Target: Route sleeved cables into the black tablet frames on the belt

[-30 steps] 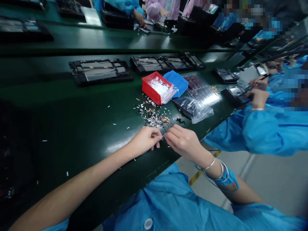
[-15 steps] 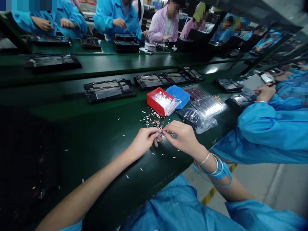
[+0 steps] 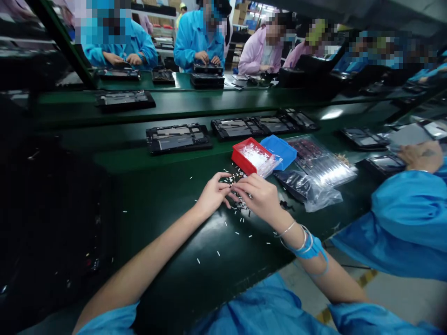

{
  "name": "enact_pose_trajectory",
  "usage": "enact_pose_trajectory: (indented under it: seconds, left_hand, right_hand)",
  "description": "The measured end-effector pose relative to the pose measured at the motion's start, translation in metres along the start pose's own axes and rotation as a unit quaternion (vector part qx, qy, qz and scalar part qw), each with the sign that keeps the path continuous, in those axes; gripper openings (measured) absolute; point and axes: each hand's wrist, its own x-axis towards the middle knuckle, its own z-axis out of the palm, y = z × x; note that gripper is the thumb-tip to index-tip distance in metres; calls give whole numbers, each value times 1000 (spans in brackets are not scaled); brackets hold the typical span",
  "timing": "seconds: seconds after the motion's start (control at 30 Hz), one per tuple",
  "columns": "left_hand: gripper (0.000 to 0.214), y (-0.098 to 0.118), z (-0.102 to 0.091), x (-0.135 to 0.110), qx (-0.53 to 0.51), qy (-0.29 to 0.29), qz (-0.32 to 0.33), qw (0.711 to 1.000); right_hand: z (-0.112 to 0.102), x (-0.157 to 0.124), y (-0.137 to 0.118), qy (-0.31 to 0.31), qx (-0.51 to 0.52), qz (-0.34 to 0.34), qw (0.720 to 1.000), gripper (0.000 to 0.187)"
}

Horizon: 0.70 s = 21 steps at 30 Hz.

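My left hand point(image 3: 212, 194) and my right hand point(image 3: 260, 197) meet fingertip to fingertip over the green bench top. Thumb and forefinger of each are drawn together in a pinch. A tiny dark piece seems to sit where they meet, too small to name. Beneath and around the fingers lies a loose pile of small white and dark pieces point(image 3: 241, 204), partly hidden by my right hand. Just beyond the fingers stands a red bin point(image 3: 242, 161) holding many white slivers and a clear bag. A blue tray point(image 3: 284, 156) touches its right side.
Clear plastic trays point(image 3: 314, 160) and a clear bag point(image 3: 323, 197) lie right of the bins. Several black device housings point(image 3: 178, 138) line the bench behind. White slivers point(image 3: 218, 253) are scattered nearby. A co-worker's sleeve point(image 3: 408, 204) reaches in at right; other people work opposite.
The camera view has turned, so the bench appears further right and lower. Relative to the red bin, both hands have moved left and slightly closer, still joined at the fingertips.
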Motion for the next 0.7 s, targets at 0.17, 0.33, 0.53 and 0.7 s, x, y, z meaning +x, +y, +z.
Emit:
enact_pose_trajectory:
  seconds: [0.17,0.33,0.53,0.7]
  left_hand:
    - [51,-1,3,-2,19,-9,16,1000]
    - [67,0,3,-5,50,-30,30,998]
    - [79,3,-3,-1,17,-56,4,998]
    - [85,9,-8,-2,-32,-87,-15,996]
  right_hand:
    - [6,-3,-10,-19,-22,7,1000,18]
    - [6,-2,-6,-43,-12,15,999,21]
    - [-4,1,27,56,-93,75,991,19]
    - [-4,0,33,12,-75,48,996,28]
